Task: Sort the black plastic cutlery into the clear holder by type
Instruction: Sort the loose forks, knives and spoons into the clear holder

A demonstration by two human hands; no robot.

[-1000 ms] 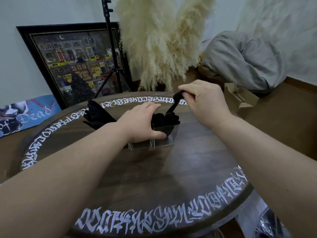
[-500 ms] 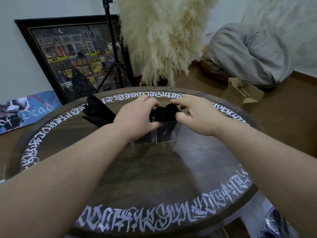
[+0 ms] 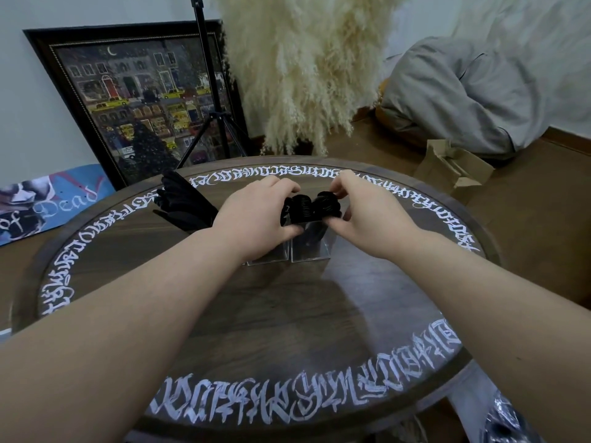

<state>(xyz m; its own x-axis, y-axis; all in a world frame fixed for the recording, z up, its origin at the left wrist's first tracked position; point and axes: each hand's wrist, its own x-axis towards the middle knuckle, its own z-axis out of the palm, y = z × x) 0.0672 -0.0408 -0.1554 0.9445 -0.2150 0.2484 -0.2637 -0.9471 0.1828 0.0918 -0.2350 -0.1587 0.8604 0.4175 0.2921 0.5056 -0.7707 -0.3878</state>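
Round and dark, the wooden table (image 3: 256,314) with white lettering carries the clear holder (image 3: 308,247) near its far middle. Left hand (image 3: 256,219) and right hand (image 3: 364,215) curl around the stacked black cutlery (image 3: 311,207) standing in it, fingers pinching from both sides. More loose cutlery (image 3: 182,203) lies left.

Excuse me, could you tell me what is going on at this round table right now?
A person is sorting black plastic cutlery into a clear plastic holder on the round wooden table. The left hand and right hand curl around the stacked black cutlery standing in its compartments, apparently straightening it. More loose black cutlery lies on the table to the left, not yet sorted.
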